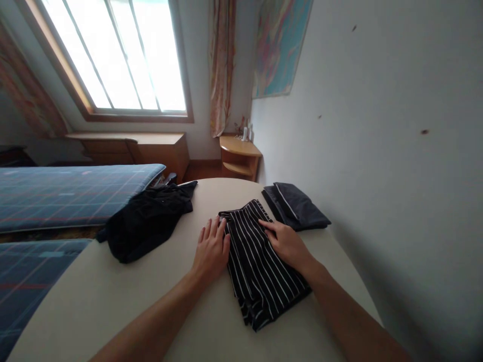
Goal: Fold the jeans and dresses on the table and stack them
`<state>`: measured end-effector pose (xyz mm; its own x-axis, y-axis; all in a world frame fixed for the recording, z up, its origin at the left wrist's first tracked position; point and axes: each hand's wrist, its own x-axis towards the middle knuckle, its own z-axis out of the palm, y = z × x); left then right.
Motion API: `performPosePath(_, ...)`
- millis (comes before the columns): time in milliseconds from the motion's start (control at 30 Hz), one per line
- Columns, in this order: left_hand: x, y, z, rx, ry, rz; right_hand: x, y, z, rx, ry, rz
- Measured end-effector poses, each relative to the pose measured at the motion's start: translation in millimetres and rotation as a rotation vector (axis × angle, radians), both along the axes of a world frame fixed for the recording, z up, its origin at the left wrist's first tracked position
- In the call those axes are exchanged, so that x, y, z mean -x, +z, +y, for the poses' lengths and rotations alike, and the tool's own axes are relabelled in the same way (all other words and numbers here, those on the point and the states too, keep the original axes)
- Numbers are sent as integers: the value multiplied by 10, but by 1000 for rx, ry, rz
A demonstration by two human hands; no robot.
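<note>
A folded black garment with white stripes (pixel 260 256) lies on the round pale table (pixel 181 301) in front of me. Its far end looks like a gathered waistband; whether it is shorts or trousers I cannot tell. My left hand (pixel 212 246) rests flat at its left edge, fingers stretched out and touching the cloth near the far left corner. On top, near the right edge, lies my right hand (pixel 285 241), its index finger extended and the other fingers partly curled and partly hidden. Neither hand grips the cloth.
Beyond my right hand sits a folded dark grey garment (pixel 298 206). A crumpled black garment (pixel 151 216) lies at the table's left edge. Blue plaid mattresses (pixel 75 193) are to the left, a white wall (pixel 396 176) to the right, and a corner shelf (pixel 241 146) behind.
</note>
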<state>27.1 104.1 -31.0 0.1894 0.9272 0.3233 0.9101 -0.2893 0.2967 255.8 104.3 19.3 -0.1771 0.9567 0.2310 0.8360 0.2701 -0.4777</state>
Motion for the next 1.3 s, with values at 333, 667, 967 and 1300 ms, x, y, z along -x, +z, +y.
performPosePath(333,30,-109,41,73,43,133,-165,535,501,-108,-23,-196)
performPosePath(667,23,-37,31,118,38,145,-373,1197,1094,-170,8,-336)
performPosePath(967,26,-97,56,74,41,140,-1480,942,1552,-92,-200,-228)
performPosePath(1300,9,-43,51,107,48,140,-1826,189,1528,18,-249,-276)
